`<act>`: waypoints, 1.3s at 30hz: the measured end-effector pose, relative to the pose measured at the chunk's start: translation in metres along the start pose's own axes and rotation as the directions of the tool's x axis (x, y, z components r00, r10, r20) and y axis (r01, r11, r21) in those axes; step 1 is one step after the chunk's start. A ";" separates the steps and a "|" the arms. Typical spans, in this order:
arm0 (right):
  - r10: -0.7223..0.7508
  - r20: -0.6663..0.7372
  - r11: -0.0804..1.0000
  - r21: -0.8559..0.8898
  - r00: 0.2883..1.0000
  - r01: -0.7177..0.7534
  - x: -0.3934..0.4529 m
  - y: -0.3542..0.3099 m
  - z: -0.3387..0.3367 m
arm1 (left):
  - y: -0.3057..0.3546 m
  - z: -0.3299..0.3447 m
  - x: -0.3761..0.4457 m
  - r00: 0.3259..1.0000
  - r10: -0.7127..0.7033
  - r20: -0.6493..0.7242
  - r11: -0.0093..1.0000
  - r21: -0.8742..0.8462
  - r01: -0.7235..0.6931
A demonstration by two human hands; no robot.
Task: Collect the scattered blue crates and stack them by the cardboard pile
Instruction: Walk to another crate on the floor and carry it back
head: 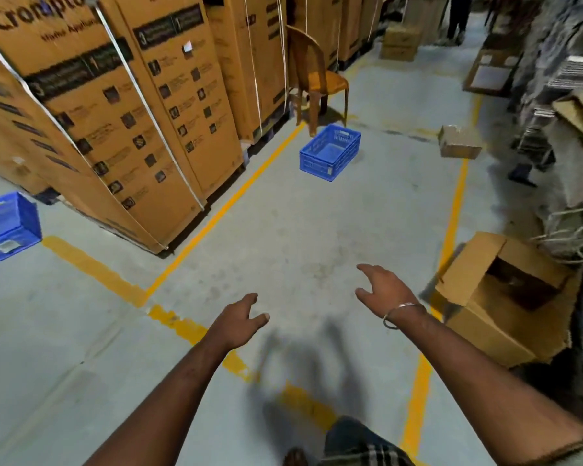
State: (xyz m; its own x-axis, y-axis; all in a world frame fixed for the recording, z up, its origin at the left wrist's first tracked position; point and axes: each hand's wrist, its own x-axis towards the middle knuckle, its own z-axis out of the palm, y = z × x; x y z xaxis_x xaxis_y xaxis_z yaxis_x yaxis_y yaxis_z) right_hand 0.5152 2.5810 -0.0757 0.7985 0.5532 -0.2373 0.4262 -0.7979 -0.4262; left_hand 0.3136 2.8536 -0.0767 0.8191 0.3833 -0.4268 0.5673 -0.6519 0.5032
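A blue plastic crate sits empty on the grey floor ahead, just in front of a brown chair. A second blue crate rests on the floor at the far left edge, partly cut off. My left hand and my right hand are both stretched forward over bare floor, fingers apart, holding nothing. Both hands are well short of the crate ahead. A metal bangle circles my right wrist.
Tall strapped cardboard cartons line the left. A brown plastic chair stands behind the crate. An open cardboard box and piled cardboard and scrap fill the right side. A small carton lies ahead right. Yellow lines mark the floor. A person's legs show far back.
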 end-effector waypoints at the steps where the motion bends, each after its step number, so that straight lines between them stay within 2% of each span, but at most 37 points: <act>1: 0.021 -0.005 1.000 0.008 1.000 -0.021 0.018 0.003 -0.003 | 0.004 -0.007 0.022 1.000 0.019 0.016 1.000 0.009 -0.019; 7: 0.130 -0.040 0.990 0.064 0.991 -0.127 0.130 0.033 -0.021 | 0.038 -0.040 0.155 0.992 0.098 0.080 0.993 0.052 -0.103; 12: 0.184 -0.019 0.978 0.098 0.983 -0.182 0.239 0.058 -0.050 | 0.075 -0.073 0.261 0.989 0.082 0.124 0.992 0.087 -0.093; 20: 0.192 -0.017 0.979 0.080 0.981 -0.190 0.394 0.077 -0.110 | 0.136 -0.119 0.427 0.983 0.099 0.154 0.988 0.098 -0.115; 25: 0.194 -0.029 0.976 0.106 0.981 -0.190 0.504 0.091 -0.130 | 0.162 -0.136 0.544 0.978 0.071 0.197 0.993 0.078 -0.088; 31: 0.200 0.024 0.977 0.077 0.979 -0.201 0.641 0.102 -0.161 | 0.185 -0.163 0.687 0.969 0.021 0.245 0.995 0.093 -0.045; 34: 0.205 0.038 0.978 0.040 0.978 -0.207 0.712 0.113 -0.188 | 0.205 -0.186 0.764 0.963 0.004 0.271 0.988 0.151 -0.047; 39: 0.238 0.028 0.969 0.060 0.971 -0.239 0.808 0.139 -0.229 | 0.255 -0.222 0.862 0.963 -0.016 0.270 0.991 0.134 -0.021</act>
State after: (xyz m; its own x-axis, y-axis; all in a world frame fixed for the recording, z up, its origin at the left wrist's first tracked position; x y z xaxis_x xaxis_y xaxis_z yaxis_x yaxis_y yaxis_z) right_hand 1.3167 2.8620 -0.1266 0.8649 0.3542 -0.3557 0.1967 -0.8911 -0.4090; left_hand 1.1834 3.1629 -0.1499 0.7564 0.2033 -0.6217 0.5337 -0.7413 0.4069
